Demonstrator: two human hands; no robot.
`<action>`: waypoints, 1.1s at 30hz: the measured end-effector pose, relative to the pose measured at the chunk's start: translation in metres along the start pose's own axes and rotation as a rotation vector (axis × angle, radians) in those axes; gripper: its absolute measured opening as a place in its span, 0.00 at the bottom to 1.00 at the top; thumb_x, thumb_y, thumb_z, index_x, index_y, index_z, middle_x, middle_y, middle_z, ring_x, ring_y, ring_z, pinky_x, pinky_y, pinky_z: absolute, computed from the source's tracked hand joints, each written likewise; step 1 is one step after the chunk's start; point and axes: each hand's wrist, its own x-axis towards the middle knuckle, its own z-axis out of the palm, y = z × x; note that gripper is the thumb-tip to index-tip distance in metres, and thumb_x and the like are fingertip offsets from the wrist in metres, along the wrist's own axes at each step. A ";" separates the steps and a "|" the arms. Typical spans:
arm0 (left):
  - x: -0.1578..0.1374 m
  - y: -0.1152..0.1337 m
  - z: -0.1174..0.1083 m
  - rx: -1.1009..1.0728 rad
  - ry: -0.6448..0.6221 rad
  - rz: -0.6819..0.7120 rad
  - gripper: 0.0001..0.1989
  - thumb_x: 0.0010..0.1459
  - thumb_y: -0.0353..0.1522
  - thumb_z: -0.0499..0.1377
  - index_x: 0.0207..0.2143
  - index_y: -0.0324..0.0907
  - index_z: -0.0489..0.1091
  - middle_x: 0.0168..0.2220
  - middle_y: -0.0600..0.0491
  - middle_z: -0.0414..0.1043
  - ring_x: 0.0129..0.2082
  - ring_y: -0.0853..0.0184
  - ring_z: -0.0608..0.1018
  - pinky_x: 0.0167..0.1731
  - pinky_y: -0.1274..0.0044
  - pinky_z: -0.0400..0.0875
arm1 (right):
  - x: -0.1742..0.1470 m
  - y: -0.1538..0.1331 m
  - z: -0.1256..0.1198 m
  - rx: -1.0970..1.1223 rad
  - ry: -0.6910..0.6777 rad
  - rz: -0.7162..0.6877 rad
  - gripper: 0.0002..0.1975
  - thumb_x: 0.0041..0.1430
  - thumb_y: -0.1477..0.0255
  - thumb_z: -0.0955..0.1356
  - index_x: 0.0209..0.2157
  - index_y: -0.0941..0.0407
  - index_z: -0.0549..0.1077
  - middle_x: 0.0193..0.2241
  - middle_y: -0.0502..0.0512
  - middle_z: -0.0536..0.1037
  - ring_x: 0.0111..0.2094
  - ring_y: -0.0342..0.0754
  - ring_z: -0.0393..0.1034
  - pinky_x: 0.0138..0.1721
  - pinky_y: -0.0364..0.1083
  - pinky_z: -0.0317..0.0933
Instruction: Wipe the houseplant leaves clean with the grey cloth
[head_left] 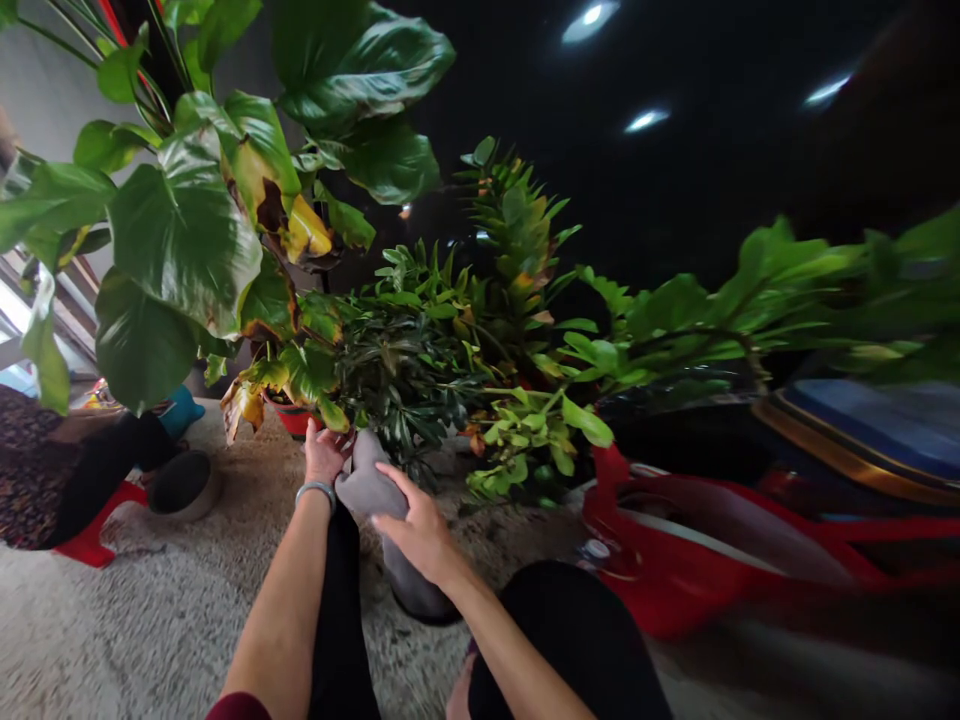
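My right hand (418, 528) is closed on a grey cloth (371, 482), thumb and forefinger stretched along it. The cloth looks soft and bunched, and it rises to a point by the leaves. My left hand (327, 458), with a bracelet on its wrist, is at the cloth's left edge, palm turned up and fingers bent inward. What its fingers hold, if anything, is hidden. Just beyond both hands stands a dark-leaved bushy plant (397, 380). A red pot (291, 415) shows behind my left hand. Below the cloth is a grey rounded thing (416, 585) with a dark lower edge.
A large-leaved plant (184, 225) with yellowed, browned leaves overhangs the left. More potted greenery (540, 430) spreads rightward. A blurred red basket-like container (675, 560) stands right. At left, a person (45, 470) sits on a red stool (97, 530) beside a dark bowl (184, 485).
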 end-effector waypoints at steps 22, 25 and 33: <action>-0.008 -0.002 0.006 0.001 0.017 0.026 0.26 0.63 0.52 0.51 0.28 0.40 0.74 0.29 0.48 0.73 0.32 0.60 0.76 0.40 0.66 0.71 | 0.003 -0.046 -0.069 0.146 0.559 -0.052 0.37 0.43 0.65 0.76 0.58 0.54 0.72 0.55 0.59 0.77 0.53 0.60 0.73 0.54 0.55 0.67; -0.009 -0.003 0.006 0.009 -0.001 0.018 0.25 0.62 0.52 0.53 0.28 0.40 0.74 0.28 0.48 0.72 0.33 0.59 0.77 0.39 0.67 0.71 | 0.030 -0.030 -0.068 0.258 0.631 0.049 0.41 0.41 0.63 0.76 0.60 0.56 0.70 0.53 0.62 0.78 0.50 0.61 0.75 0.49 0.56 0.71; -0.004 -0.002 0.001 0.021 0.013 0.043 0.24 0.61 0.51 0.54 0.32 0.41 0.76 0.31 0.47 0.75 0.33 0.59 0.77 0.38 0.67 0.71 | -0.043 0.014 -0.009 0.428 0.357 0.338 0.37 0.45 0.60 0.75 0.58 0.57 0.72 0.40 0.59 0.84 0.37 0.60 0.81 0.35 0.53 0.75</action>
